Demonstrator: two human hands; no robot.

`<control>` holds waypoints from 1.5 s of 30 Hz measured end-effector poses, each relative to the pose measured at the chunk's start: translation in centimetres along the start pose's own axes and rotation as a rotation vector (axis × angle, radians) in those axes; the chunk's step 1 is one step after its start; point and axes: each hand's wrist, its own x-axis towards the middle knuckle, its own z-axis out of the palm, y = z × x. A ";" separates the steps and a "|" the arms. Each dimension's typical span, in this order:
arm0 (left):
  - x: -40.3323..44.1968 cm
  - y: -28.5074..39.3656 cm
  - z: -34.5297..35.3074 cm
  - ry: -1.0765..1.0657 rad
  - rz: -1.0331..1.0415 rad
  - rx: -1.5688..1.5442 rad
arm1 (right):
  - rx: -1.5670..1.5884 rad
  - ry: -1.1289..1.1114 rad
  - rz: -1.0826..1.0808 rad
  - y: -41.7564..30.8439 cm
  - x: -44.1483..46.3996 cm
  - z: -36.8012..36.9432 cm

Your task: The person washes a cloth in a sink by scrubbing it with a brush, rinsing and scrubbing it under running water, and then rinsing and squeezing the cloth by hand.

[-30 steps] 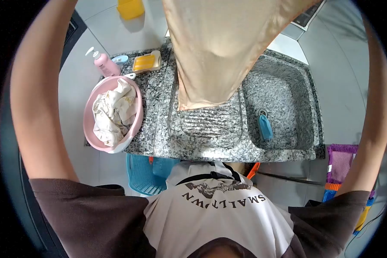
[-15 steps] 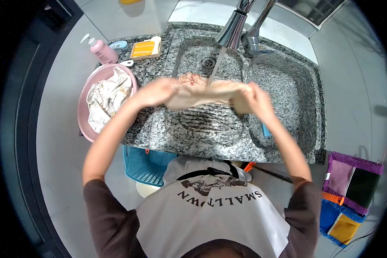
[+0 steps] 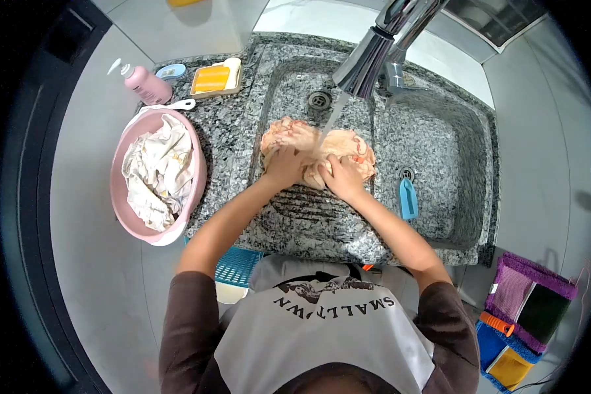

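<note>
Counter of speckled grey granite (image 3: 226, 141) runs left to right, with a ridged-front sink basin (image 3: 295, 72) at centre and a second basin (image 3: 450, 131) to the right. Pink oval plastic tub (image 3: 199, 177) at left, off-white stained cloth (image 3: 154, 167) bunched inside. Chrome faucet (image 3: 361, 62) above the middle, water running. Peach cloth with reddish-orange patches (image 3: 351, 141) lies crumpled in the centre basin, at its ridged part; long axis roughly left-right, across both forearms, bulk on the far side of the hands. Stream comes down near mid-length, between the hands. Left hand (image 3: 287, 166) is on the left half, fingers bent into folds; grip or just pressing, cannot tell. Right hand (image 3: 343, 177) is at the near edge, right of centre, part open, thumb apart from fingers; firm hold, cannot tell. Both touch cloth, neither clearly nearer its middle. Small blue brush (image 3: 408, 199) in right basin, well apart.
</note>
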 end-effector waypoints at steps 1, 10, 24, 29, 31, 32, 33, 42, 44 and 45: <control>1.0 -0.6 0.2 0.039 -0.003 -0.009 | 0.010 0.001 0.024 0.4 1.0 0.3; 13.4 -7.3 3.1 0.322 -0.087 0.163 | -0.134 -0.123 0.105 5.9 14.6 1.1; 6.6 -4.9 -3.3 0.129 0.141 0.209 | -0.221 0.176 -0.594 6.2 8.2 -3.3; -3.4 -1.1 -3.3 0.003 0.054 0.430 | -0.239 0.022 -0.541 6.2 -0.9 -4.5; -6.0 0.3 -5.6 -0.129 0.043 0.364 | -0.217 0.024 -0.570 5.7 -3.1 -5.4; -6.7 1.1 -7.0 -0.257 0.037 0.298 | -0.215 0.021 -0.566 5.1 -4.3 -6.0; -6.8 1.7 -8.3 -0.258 0.041 0.300 | -0.210 -0.051 -0.561 4.4 -5.2 -6.8; 1.9 1.1 -0.4 -0.025 0.374 -0.080 | -0.037 0.121 -0.264 1.8 -5.0 -4.7; 3.8 1.1 1.4 -0.045 0.313 -0.109 | -0.005 0.082 -0.161 2.0 -4.3 -3.8; 5.0 1.1 2.4 -0.045 0.323 -0.109 | -0.003 0.148 -0.135 2.2 -4.0 -3.1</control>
